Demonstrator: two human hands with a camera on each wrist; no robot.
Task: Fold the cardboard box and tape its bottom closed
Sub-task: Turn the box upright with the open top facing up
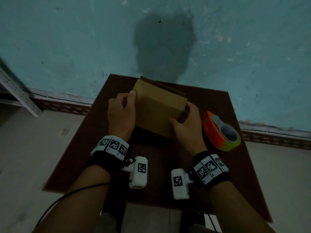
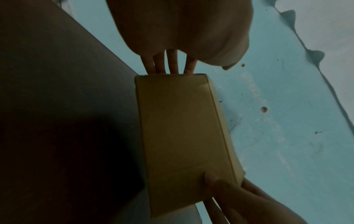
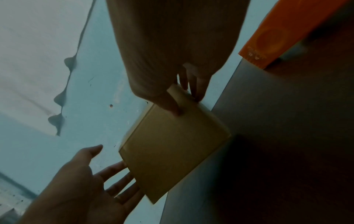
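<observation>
Fingers [image 3: 200,87] of right hand [image 1: 186,125] pinch cardboard box [image 1: 158,108]; straight left hand [image 1: 121,115] fingers [image 2: 172,62] touch opposite end.

Over a small table [image 1: 75,157], a cardboard box [image 1: 159,106] sits between two hands: the left hand [image 1: 121,115] at the box's left end, the right hand [image 1: 186,123] at its right end. A tape dispenser [image 1: 220,132] lies on the table right of the box, a wall [image 1: 67,47] behind the box, and a metal rack [image 1: 15,91] far to the box's left.

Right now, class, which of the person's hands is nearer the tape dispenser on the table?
Right. The right hand grips the box at the end just beside the tape dispenser; the left hand touches the box's opposite end, with the whole box between.
</observation>
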